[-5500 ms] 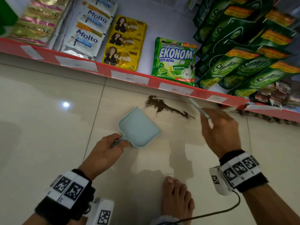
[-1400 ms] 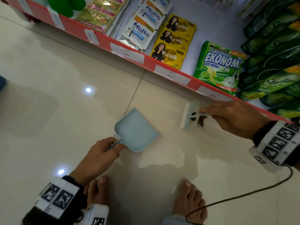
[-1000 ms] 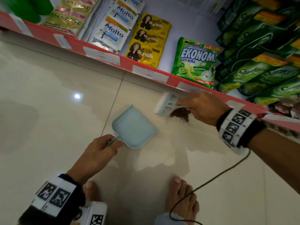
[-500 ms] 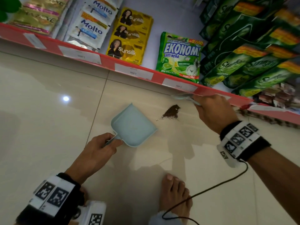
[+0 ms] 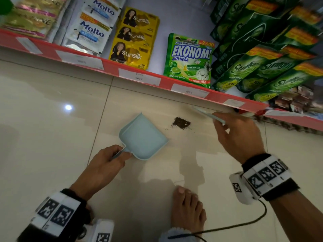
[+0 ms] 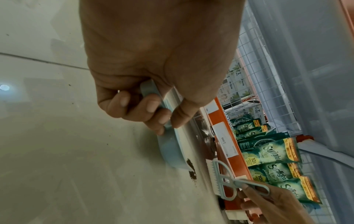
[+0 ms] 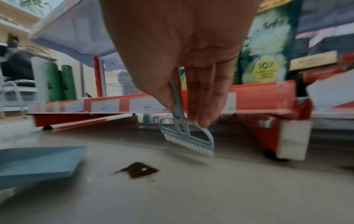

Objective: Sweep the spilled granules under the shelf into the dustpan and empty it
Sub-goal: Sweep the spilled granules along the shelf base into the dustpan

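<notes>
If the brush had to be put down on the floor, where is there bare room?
Bare tile lies left of the dustpan, and on the right between the right hand and the bare foot. It is crowded between the dustpan, the granule pile and the shelf edge.

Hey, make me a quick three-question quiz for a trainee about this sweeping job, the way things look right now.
1. True or false: the granules already lie inside the dustpan.
2. Which hand holds the brush?
A. left hand
B. right hand
C. neither
3. Fill in: the brush bristles are ____ the floor, not pressed on it.

Key
1. False. The small dark pile lies on the floor just off the dustpan's open edge; the pan looks empty.
2. B. The right hand pinches the brush handle, while the left hand grips the dustpan's handle.
3. Above. The right wrist view shows a gap under the bristles, beside the pile.
</notes>
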`<state>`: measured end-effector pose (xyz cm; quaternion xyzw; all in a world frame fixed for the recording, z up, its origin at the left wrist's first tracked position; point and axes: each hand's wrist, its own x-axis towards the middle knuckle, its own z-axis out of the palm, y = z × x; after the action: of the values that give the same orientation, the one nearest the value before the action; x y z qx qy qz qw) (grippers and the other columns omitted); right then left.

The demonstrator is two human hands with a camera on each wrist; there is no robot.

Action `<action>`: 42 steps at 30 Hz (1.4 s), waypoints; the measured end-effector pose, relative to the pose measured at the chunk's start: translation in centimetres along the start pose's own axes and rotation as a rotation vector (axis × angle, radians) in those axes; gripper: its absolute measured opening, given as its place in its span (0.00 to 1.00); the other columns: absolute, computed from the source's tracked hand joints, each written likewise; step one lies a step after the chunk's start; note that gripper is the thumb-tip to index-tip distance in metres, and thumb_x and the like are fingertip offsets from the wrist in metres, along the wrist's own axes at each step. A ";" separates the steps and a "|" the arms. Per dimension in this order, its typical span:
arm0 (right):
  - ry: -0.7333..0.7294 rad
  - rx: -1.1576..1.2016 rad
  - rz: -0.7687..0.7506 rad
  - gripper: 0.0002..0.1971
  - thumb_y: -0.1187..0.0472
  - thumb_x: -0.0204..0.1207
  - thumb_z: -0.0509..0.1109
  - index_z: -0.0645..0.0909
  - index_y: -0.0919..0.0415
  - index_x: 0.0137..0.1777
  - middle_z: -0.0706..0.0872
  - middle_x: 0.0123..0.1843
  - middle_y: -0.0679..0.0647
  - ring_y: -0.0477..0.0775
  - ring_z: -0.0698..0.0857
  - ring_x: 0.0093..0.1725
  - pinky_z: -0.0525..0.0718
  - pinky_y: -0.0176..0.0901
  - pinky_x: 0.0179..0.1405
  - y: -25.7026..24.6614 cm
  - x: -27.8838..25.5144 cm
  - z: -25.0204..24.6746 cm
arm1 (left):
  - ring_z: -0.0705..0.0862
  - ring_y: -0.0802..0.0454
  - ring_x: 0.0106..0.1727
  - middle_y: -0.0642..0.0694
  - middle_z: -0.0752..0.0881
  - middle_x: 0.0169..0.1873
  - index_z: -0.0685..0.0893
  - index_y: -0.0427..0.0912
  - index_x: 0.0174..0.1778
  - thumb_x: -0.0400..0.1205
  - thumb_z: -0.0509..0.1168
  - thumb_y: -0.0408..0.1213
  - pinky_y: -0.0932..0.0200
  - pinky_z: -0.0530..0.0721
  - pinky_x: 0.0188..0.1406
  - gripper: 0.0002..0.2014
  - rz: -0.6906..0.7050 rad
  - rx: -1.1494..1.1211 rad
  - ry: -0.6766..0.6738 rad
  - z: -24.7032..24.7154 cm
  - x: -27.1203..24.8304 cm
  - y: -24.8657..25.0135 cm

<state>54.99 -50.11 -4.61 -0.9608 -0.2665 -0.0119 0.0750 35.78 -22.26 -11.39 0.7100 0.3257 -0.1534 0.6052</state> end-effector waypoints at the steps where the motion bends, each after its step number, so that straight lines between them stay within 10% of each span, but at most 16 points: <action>1: 0.016 -0.071 0.059 0.08 0.57 0.80 0.68 0.87 0.51 0.54 0.88 0.43 0.55 0.62 0.86 0.35 0.76 0.41 0.33 0.6 0.3 -0.1 | 0.72 0.56 0.26 0.54 0.75 0.21 0.80 0.37 0.36 0.81 0.67 0.44 0.54 0.70 0.34 0.15 0.001 -0.003 -0.005 0.0 0.0 0.1; 8: -0.218 -0.048 0.117 0.13 0.56 0.84 0.60 0.85 0.53 0.58 0.88 0.36 0.57 0.59 0.81 0.28 0.77 0.43 0.29 -1.7 -0.3 2.4 | 0.72 0.56 0.25 0.54 0.76 0.21 0.79 0.41 0.33 0.82 0.67 0.44 0.53 0.70 0.35 0.14 0.024 0.013 -0.066 0.0 0.8 0.3; 14: -0.112 0.120 0.080 0.11 0.58 0.84 0.62 0.85 0.53 0.57 0.88 0.36 0.52 0.54 0.81 0.27 0.75 0.41 0.26 -5.6 -2.6 1.8 | 0.72 0.54 0.27 0.55 0.76 0.21 0.81 0.37 0.38 0.82 0.67 0.46 0.51 0.71 0.36 0.15 0.036 0.049 -0.133 -0.3 2.0 0.5; 18: 0.051 -0.013 0.244 0.09 0.61 0.83 0.64 0.86 0.57 0.52 0.88 0.32 0.58 0.58 0.81 0.24 0.71 0.36 0.25 -2.7 -2.3 -0.1 | 0.73 0.54 0.27 0.56 0.77 0.20 0.82 0.37 0.39 0.81 0.67 0.47 0.53 0.71 0.36 0.15 0.052 0.088 -0.145 -0.8 3.2 1.1; 23: -0.146 -0.192 0.561 0.13 0.57 0.84 0.59 0.84 0.60 0.51 0.89 0.42 0.66 0.71 0.85 0.41 0.77 0.51 0.37 -0.1 -2.1 0.4 | 0.71 0.55 0.25 0.56 0.76 0.20 0.81 0.41 0.36 0.82 0.67 0.48 0.54 0.70 0.35 0.15 0.068 0.071 -0.159 -1.7 4.5 1.6; 31: -0.112 0.111 0.275 0.11 0.56 0.84 0.60 0.85 0.53 0.52 0.88 0.35 0.50 0.52 0.81 0.27 0.74 0.38 0.26 -7.8 -3.4 2.3 | 0.72 0.54 0.27 0.54 0.77 0.23 0.85 0.39 0.44 0.80 0.67 0.52 0.51 0.70 0.36 0.17 0.066 0.053 -0.143 -1.3 4.7 1.8; 42: -0.060 -0.233 0.552 0.13 0.60 0.82 0.63 0.83 0.52 0.63 0.88 0.47 0.68 0.74 0.86 0.45 0.77 0.54 0.40 4.0 0.2 1.9 | 0.72 0.57 0.25 0.56 0.77 0.22 0.82 0.39 0.39 0.81 0.67 0.48 0.53 0.70 0.35 0.15 0.076 0.071 -0.101 0.4 3.0 2.3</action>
<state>57.21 -53.14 -7.07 -0.9990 0.0059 0.0067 -0.0431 39.57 -21.98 -11.60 0.7343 0.2620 -0.1773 0.6006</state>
